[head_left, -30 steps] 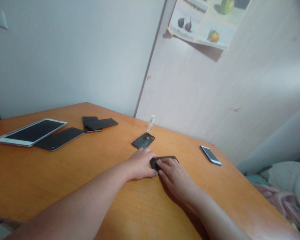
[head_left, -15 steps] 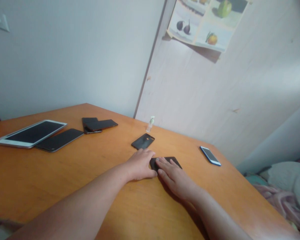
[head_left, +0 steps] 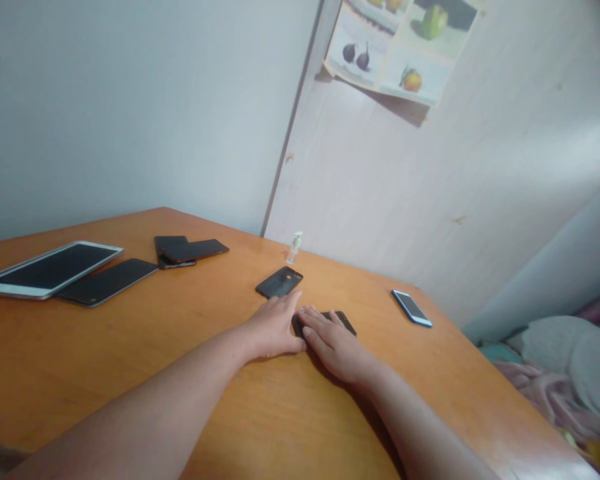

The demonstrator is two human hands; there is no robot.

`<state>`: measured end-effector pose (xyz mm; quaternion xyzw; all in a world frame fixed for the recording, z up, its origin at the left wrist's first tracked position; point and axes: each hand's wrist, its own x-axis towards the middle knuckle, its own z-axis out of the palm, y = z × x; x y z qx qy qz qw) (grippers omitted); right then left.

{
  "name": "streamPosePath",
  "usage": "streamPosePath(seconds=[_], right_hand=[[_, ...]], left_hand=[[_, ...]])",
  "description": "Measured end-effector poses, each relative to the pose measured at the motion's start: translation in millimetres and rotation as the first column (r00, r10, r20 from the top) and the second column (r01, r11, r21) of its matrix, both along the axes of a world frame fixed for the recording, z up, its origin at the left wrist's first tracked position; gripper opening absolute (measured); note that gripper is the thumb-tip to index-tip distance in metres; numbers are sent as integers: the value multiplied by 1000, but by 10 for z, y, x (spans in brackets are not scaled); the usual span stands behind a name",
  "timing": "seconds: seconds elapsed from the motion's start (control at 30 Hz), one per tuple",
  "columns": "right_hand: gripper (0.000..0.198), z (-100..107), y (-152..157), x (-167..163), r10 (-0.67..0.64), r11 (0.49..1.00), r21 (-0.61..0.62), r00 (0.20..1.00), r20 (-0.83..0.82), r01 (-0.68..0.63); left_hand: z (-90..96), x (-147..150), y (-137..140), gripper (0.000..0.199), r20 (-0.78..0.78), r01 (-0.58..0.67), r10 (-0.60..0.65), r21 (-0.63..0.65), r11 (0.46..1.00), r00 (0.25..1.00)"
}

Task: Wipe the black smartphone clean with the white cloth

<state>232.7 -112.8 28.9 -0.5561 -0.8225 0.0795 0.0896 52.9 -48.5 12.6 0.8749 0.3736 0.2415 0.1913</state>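
Observation:
A black phone (head_left: 347, 323) lies flat on the wooden table in front of me, partly covered by my hands. My right hand (head_left: 333, 343) rests over its left part with the fingers stretched out. At the phone's left end is my left hand (head_left: 276, 327), thumb and fingers spread apart around that edge; whether it touches the phone I cannot tell. Just beyond my left hand lies a black phone case (head_left: 279, 283) with a cutout near its upper right corner. Behind the case stands a small clear pump bottle (head_left: 295, 248).
On the left of the table (head_left: 180, 360) are a white tablet (head_left: 55, 268), a dark tablet-like device (head_left: 111, 281) partly under it, and two overlapping dark phones (head_left: 196, 250). A blue-edged phone (head_left: 412, 308) lies at the right. Bedding (head_left: 560, 360) is piled beyond the right edge.
The view has shifted slightly, moving everything a little left in the picture. My left hand's fingers have lifted a little and spread from the phone's edge. My right hand stays on the phone.

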Motion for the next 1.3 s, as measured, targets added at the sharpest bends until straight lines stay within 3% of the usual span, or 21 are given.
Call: streamPosePath(seconds=[0.13, 0.2, 0.27, 0.4, 0.47, 0.53, 0.63, 0.7, 0.83, 0.9, 0.97, 1.07, 1.13, 1.2, 1.3], right_hand=[[51, -38, 104, 292, -306, 952, 10, 949, 76, 307], [52, -41, 91, 351, -353, 935, 12, 931, 95, 354], [55, -20, 13, 283, -282, 959, 6, 955, 87, 283], [59, 46, -177, 26, 12, 999, -34, 1000, 7, -12], [58, 54, -180, 18, 32, 999, -36, 999, 3, -32], [58, 35, -114, 119, -100, 995, -18, 994, 44, 100], [57, -1, -15, 295, -347, 937, 12, 933, 99, 348], [56, 6, -29, 297, -383, 924, 23, 919, 98, 382], [56, 91, -210, 61, -122, 993, 6, 992, 18, 122], [57, 127, -256, 2, -14, 1000, -18, 1000, -22, 14], [55, 135, -224, 58, -51, 998, -24, 999, -16, 50], [51, 99, -111, 236, -274, 962, 4, 961, 39, 274], [51, 78, -85, 278, -331, 944, 19, 943, 40, 330], [53, 85, -130, 203, -228, 973, 17, 974, 2, 228], [53, 130, -239, 8, 48, 999, 0, 995, -90, -48]], left_hand=[[12, -4, 4, 103, -19, 0, 0, -41, 999, 1000], [10, -5, 9, 103, -21, -1, 0, -46, 999, 1000], [1, -6, 16, 101, -15, 5, -6, -45, 999, 1000], [-24, -9, 32, 97, 5, 22, -22, -32, 999, 1000], [-28, -13, 39, 96, 3, 24, -24, -32, 999, 1000], [-24, -17, 42, 94, -5, 27, -27, -32, 999, 1000], [-10, -24, 43, 92, -21, 36, -36, -31, 999, 999], [0, -28, 41, 91, -28, 37, -38, -32, 999, 999], [17, -37, 33, 85, -19, 34, -34, -34, 999, 999], [25, -41, 29, 82, -7, 33, -33, -34, 999, 999], [34, -45, 24, 82, -2, 30, -30, -36, 999, 1000], [44, -49, 22, 82, -12, 28, -29, -39, 999, 1000], [45, -51, 24, 82, -22, 34, -35, -40, 999, 999], [39, -52, 28, 83, -25, 42, -43, -37, 998, 999], [21, -53, 39, 81, -16, 47, -47, -28, 999, 999]])
